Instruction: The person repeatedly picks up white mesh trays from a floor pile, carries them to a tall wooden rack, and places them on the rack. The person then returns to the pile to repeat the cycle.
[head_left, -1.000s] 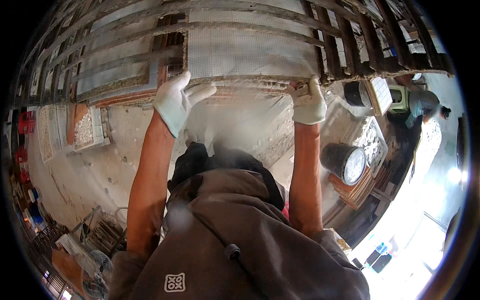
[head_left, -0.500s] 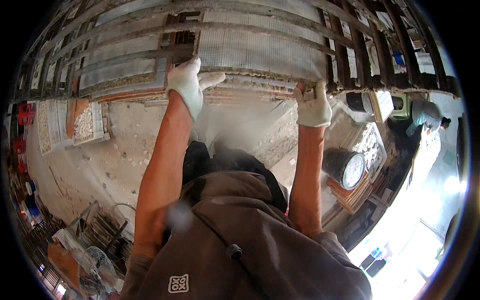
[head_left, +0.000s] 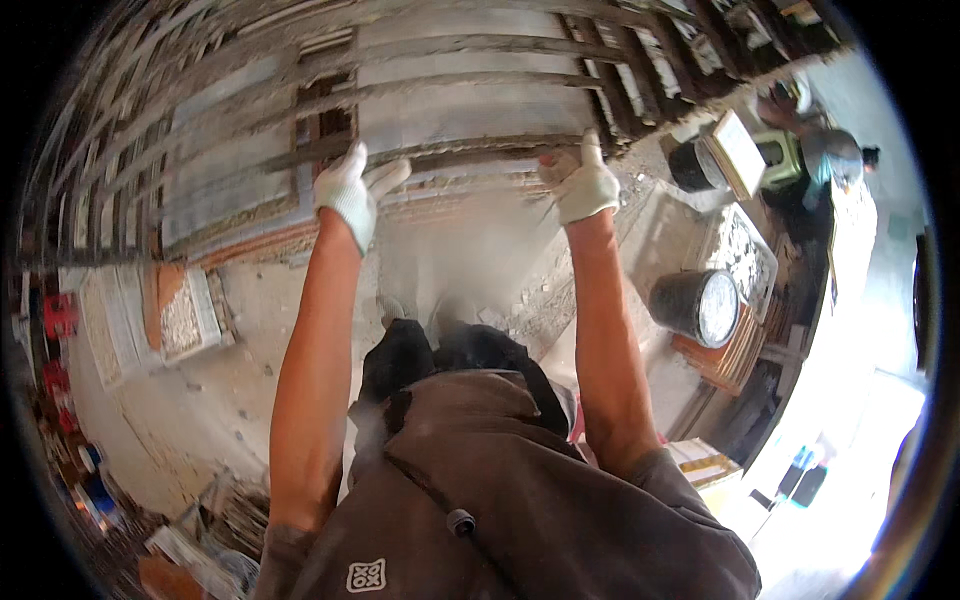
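Note:
Both my hands wear white knit gloves and reach forward to a slatted rack [head_left: 440, 97]. A flat board with a pale sheet [head_left: 450, 65] lies among the slats, its fine grid smeared by motion now. My left hand [head_left: 346, 196] grips the board's near edge at its left end, thumb pointing right. At the right end of that edge my right hand [head_left: 583, 186] is closed on it, one finger stretched up along the rack. The undersides of both grips are hidden.
A second pale sheet [head_left: 225, 165] lies in the rack on the left. To the right stand a black bucket [head_left: 695, 305], a tray of white pieces [head_left: 738, 245] and stacked boards [head_left: 735, 360]. A person [head_left: 832, 158] is at the far right. Crates of pieces [head_left: 185, 320] sit at left.
My view has turned, so the rack now slants and sits further left. Both hands stay at the board's near edge. Motion blur has grown on the rack.

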